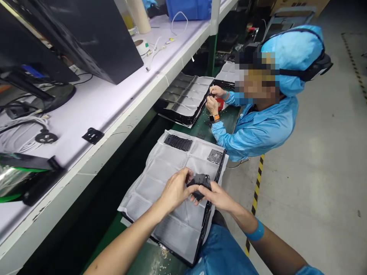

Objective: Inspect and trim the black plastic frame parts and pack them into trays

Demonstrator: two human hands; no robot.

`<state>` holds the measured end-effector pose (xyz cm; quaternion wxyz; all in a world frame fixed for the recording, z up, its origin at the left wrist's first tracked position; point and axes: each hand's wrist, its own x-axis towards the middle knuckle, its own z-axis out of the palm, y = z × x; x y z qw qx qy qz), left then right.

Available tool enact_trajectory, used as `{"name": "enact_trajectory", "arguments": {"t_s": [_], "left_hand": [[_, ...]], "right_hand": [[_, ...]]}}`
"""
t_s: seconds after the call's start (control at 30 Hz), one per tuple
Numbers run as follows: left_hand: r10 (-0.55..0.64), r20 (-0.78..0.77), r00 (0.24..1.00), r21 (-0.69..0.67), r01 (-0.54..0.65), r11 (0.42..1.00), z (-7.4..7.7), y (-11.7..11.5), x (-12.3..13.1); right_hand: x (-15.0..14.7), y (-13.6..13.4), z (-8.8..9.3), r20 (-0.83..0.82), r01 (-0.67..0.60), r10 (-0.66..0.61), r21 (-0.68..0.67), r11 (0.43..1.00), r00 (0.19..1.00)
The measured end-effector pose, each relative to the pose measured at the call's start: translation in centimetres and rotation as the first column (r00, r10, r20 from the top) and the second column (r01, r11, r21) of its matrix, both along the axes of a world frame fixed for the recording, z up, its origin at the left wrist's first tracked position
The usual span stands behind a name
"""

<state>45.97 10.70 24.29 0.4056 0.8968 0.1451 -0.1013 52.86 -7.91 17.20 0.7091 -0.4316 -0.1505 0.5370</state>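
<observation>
Between my two hands is a small black plate-like part (200,182), held just above a tray covered with a translucent white sheet (160,179). My left hand (178,189) grips its left side, thumb on top. Fingers of my right hand (218,194) close round the right side, thumb pressed on its near face. On the sheet's far left corner lies a row of black parts (178,143), packed side by side. A flat grey part with small holes (215,156) rests at the sheet's far right corner.
A co-worker in blue (258,126) sits ahead on the right, handling something small over another lined tray (186,89). Along the left runs a white shelf (114,99) with a black box (94,34), cables and a black bracket (93,135). Striped floor tape (257,187) lies to the right.
</observation>
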Motion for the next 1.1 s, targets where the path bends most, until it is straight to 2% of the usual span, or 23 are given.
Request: {"name": "enact_trajectory", "arguments": {"t_s": [0.07,0.17,0.33,0.4,0.53,0.67,0.8,0.9,1.1], "left_hand": [[0.124,-0.015,0.992,-0.188,-0.125,0.974,-1.7,-1.2,1.8],[0.274,-0.007,0.962,-0.405,-0.253,0.879,-3.6,-2.8,4.0],[0.398,-0.001,0.917,-0.593,-0.321,0.738,-4.9,-4.2,6.4],[0.420,-0.009,0.908,-0.620,-0.335,0.710,-5.1,-4.0,7.2],[0.421,-0.027,0.907,-0.563,-0.362,0.743,-6.3,-2.0,10.0],[0.386,-0.094,0.918,-0.475,-0.382,0.793,-9.5,-0.3,14.7],[0.348,-0.128,0.929,-0.356,-0.371,0.858,-12.3,-0.5,17.8],[0.313,-0.126,0.941,-0.271,-0.336,0.902,-13.0,-1.0,18.0],[0.248,-0.092,0.964,-0.137,-0.259,0.956,-12.5,-0.7,17.6]], "right_hand": [[1.2,-0.6,-0.7,0.026,0.120,-0.119,-0.044,0.992,0.993],[2.0,-1.1,-2.2,0.044,0.273,-0.269,-0.130,0.953,0.962],[3.0,-1.8,-4.0,0.057,0.418,-0.417,-0.247,0.874,0.907],[3.6,-2.1,-4.2,0.054,0.456,-0.460,-0.276,0.846,0.886],[4.9,-3.0,-4.3,0.040,0.537,-0.555,-0.323,0.780,0.831],[5.9,-4.0,-4.4,0.021,0.601,-0.638,-0.362,0.713,0.770],[6.5,-4.7,-4.6,-0.004,0.630,-0.682,-0.378,0.678,0.732],[6.7,-4.9,-4.8,-0.017,0.641,-0.698,-0.382,0.666,0.716],[6.5,-4.5,-5.1,-0.028,0.632,-0.695,-0.392,0.669,0.718]]}}
